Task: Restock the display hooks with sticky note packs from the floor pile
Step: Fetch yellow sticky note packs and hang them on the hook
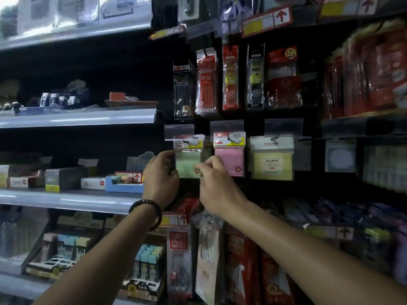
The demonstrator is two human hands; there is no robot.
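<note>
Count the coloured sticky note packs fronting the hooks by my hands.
3: green pack gripped by the left hand and right hand, pink pack beside it, pale yellow pack further right. Others may hang hidden behind.

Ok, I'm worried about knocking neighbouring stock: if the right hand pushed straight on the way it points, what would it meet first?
The pale green sticky note pack that the right hand pinches at its edge; behind it probably the dark back panel, though depth is unclear.

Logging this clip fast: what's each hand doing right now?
Left hand: grips the left edge of the green pack.
Right hand: pinches the same pack's right edge.
</note>
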